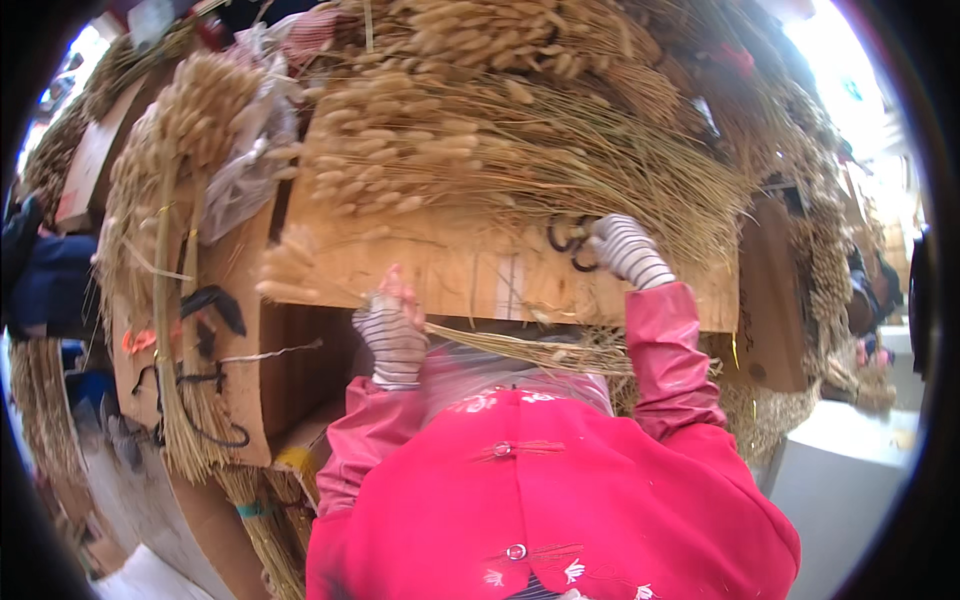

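Note:
My left hand (pixel 392 325), in a striped fingerless glove, is closed around a small bunch of dried bunny tail grass (pixel 290 268). The fluffy heads point left over the front edge of the wooden board, and the stems run right across my lap. My right hand (pixel 630 252), gloved alike, is at the board's right part with its fingers curled down beside the stem ends of a big pile. Black-handled scissors (pixel 572 242) lie right by its fingertips. Whatever those fingers hold is hidden. The large pile of bunny tail grass (pixel 430 140) covers the board's far side.
The wooden board (pixel 420 265) sits over an open compartment. On the left hang a tied bunch of bunny tails (pixel 190 130), a plastic bag (pixel 240 190) and black hooks (pixel 215 425). More dried bundles stand at both sides. A white box (pixel 845 480) is at lower right.

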A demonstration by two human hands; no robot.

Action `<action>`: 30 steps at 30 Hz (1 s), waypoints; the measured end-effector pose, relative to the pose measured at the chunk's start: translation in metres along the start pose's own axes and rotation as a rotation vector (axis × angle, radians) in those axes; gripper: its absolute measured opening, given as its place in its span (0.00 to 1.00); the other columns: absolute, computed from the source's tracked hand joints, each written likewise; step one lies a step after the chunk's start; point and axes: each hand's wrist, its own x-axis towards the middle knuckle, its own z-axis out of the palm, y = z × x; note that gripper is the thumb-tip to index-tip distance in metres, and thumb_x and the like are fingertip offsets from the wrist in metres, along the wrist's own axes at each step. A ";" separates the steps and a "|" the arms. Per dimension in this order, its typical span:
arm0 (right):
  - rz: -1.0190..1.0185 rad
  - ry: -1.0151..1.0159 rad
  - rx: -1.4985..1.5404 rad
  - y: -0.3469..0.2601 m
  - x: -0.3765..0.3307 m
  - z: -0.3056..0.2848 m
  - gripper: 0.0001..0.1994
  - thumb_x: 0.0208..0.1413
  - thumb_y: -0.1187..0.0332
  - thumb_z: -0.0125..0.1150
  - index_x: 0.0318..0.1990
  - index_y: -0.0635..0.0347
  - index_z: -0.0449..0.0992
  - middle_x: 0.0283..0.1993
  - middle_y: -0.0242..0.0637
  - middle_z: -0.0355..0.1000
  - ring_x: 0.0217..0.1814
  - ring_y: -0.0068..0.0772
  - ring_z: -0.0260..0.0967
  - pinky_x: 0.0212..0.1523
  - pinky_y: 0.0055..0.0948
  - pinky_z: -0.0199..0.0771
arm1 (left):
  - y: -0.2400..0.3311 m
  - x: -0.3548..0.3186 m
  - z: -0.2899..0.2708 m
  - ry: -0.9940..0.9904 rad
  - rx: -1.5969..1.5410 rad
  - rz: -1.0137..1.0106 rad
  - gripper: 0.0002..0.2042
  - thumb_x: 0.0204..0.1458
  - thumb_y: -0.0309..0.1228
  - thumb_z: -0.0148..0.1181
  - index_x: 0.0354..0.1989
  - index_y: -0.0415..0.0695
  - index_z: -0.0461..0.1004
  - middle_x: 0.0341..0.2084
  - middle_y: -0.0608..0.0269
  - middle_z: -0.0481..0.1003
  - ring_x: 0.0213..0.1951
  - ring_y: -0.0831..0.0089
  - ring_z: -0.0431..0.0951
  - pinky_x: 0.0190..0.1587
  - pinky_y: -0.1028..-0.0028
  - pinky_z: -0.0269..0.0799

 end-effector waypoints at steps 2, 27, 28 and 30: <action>0.153 0.207 -0.039 0.009 0.011 -0.006 0.12 0.45 0.61 0.53 0.30 0.60 0.74 0.31 0.49 0.70 0.36 0.46 0.68 0.39 0.37 0.68 | -0.001 -0.003 0.004 0.084 0.084 -0.014 0.13 0.49 0.34 0.54 0.42 0.43 0.68 0.15 0.72 0.65 0.10 0.84 0.57 0.10 0.82 0.53; -0.021 0.562 -0.208 -0.021 0.069 0.005 0.11 0.39 0.62 0.58 0.33 0.53 0.72 0.43 0.41 0.65 0.49 0.42 0.59 0.46 0.42 0.59 | -0.001 0.001 0.007 0.096 0.099 -0.040 0.14 0.49 0.33 0.55 0.42 0.41 0.68 0.14 0.71 0.65 0.10 0.85 0.56 0.10 0.83 0.51; 0.024 0.574 -0.197 -0.025 0.071 0.008 0.14 0.38 0.61 0.59 0.35 0.53 0.72 0.44 0.42 0.64 0.51 0.43 0.57 0.48 0.43 0.57 | -0.001 0.001 0.007 0.089 0.103 -0.024 0.14 0.49 0.33 0.55 0.42 0.41 0.68 0.14 0.71 0.65 0.10 0.85 0.56 0.10 0.83 0.51; 0.048 0.528 -0.250 -0.031 0.069 0.005 0.16 0.38 0.60 0.60 0.36 0.54 0.71 0.43 0.38 0.63 0.52 0.40 0.55 0.49 0.40 0.56 | 0.000 0.002 0.006 0.051 0.099 -0.006 0.13 0.49 0.32 0.54 0.41 0.41 0.68 0.14 0.71 0.65 0.10 0.86 0.57 0.11 0.84 0.51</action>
